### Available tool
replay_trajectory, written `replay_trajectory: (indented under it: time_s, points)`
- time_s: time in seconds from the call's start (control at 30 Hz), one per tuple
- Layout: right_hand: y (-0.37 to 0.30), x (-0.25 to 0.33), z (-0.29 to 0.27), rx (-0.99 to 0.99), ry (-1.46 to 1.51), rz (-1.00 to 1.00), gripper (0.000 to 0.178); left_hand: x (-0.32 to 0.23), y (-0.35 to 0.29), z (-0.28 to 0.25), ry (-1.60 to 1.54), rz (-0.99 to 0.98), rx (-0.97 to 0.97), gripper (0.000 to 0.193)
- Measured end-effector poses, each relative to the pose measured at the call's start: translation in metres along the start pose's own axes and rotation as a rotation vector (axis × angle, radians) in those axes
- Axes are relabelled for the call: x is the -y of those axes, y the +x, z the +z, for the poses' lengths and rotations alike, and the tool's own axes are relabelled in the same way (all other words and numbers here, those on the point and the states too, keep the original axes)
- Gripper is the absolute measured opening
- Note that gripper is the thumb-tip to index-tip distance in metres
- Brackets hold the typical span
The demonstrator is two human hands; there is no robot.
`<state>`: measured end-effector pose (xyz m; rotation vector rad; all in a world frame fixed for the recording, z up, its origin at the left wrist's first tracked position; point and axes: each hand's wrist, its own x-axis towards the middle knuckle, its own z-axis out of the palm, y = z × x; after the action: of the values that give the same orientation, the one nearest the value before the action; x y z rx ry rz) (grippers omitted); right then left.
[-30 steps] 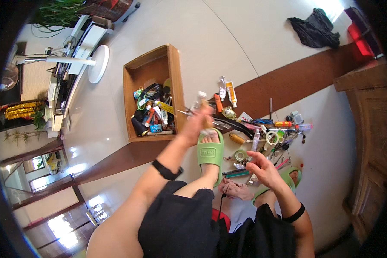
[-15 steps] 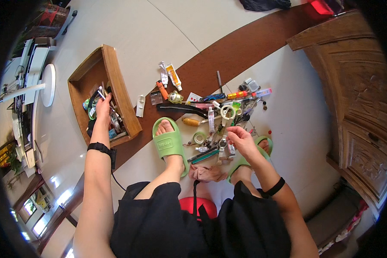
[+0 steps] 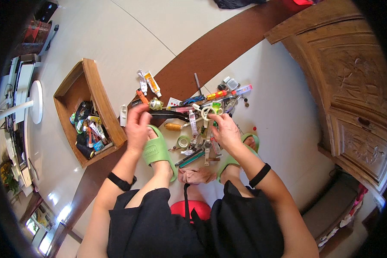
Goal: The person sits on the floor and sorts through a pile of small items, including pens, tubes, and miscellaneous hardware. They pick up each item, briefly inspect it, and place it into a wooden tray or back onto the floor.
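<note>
My left hand [image 3: 138, 128] is raised over the floor beside the left slipper [image 3: 155, 148], blurred, fingers loosely apart and nothing visible in them. My right hand [image 3: 225, 130] has its fingertips at the white handles of a pair of scissors [image 3: 205, 112]; finger and thumb stand apart. Around it lies a spread of small things: a silver wristwatch [image 3: 207, 148], a white tube [image 3: 192, 121], a roll of green tape [image 3: 183, 141], a spool of tan thread [image 3: 173, 127] and a long black case [image 3: 170, 115]. Two ointment tubes [image 3: 152, 84] lie farther off.
A wooden drawer [image 3: 101, 96] holding mixed small items stands at the left. Carved wooden cabinet doors [image 3: 352, 81] rise at the right. A pink cloth [image 3: 196, 176] lies between my feet, and a white round-based stand [image 3: 36, 102] is at far left.
My left hand has left the drawer and come right over the floor, without the white stick-like item. My right hand has shifted from near the watch to the scissors' handles. The view has shifted.
</note>
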<state>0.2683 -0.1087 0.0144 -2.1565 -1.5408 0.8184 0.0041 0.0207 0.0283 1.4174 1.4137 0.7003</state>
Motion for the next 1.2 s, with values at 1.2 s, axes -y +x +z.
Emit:
replay_trajectory:
  time_s: [1.2]
  points:
    - [0.070, -0.073, -0.044, 0.002, -0.316, 0.009, 0.022, 0.037, -0.066, 0.046, -0.365, -0.931, 0.889, 0.019]
